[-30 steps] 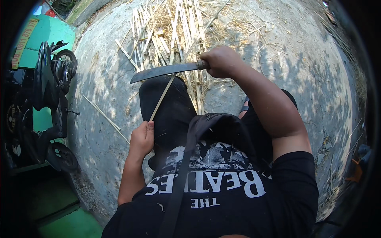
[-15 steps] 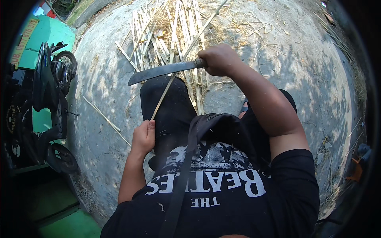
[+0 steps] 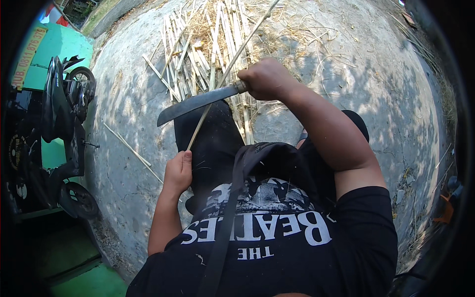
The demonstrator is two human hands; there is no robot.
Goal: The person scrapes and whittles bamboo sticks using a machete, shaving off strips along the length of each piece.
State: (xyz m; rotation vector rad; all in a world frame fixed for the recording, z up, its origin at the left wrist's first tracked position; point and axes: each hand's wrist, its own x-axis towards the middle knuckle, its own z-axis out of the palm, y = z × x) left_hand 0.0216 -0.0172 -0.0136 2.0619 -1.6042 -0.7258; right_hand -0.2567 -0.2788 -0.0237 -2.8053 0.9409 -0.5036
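My right hand (image 3: 266, 79) is wrapped round the handle of a machete (image 3: 195, 104), whose broad dark blade points left above my knee. The blade lies across a long thin bamboo strip (image 3: 236, 55) and appears to touch it. That strip slants from the far side down over my black trouser leg (image 3: 217, 131). At its near end my left hand (image 3: 178, 171) grips it, thumb uppermost. Beyond my knees several split bamboo strips (image 3: 185, 49) lie in a heap on the concrete, with pale shavings (image 3: 203, 24) among them.
A black motorcycle (image 3: 64, 119) stands at the left beside a green wall (image 3: 67, 42). Loose thin strips (image 3: 127, 144) lie on the concrete ground (image 3: 123, 104) to my left. Curled shavings (image 3: 321, 37) spread at the far right. An orange object (image 3: 445, 210) is at the right edge.
The machete has moved a little nearer to me and left along the bamboo strip, its tip lower. My left hand has stayed almost still on the strip.
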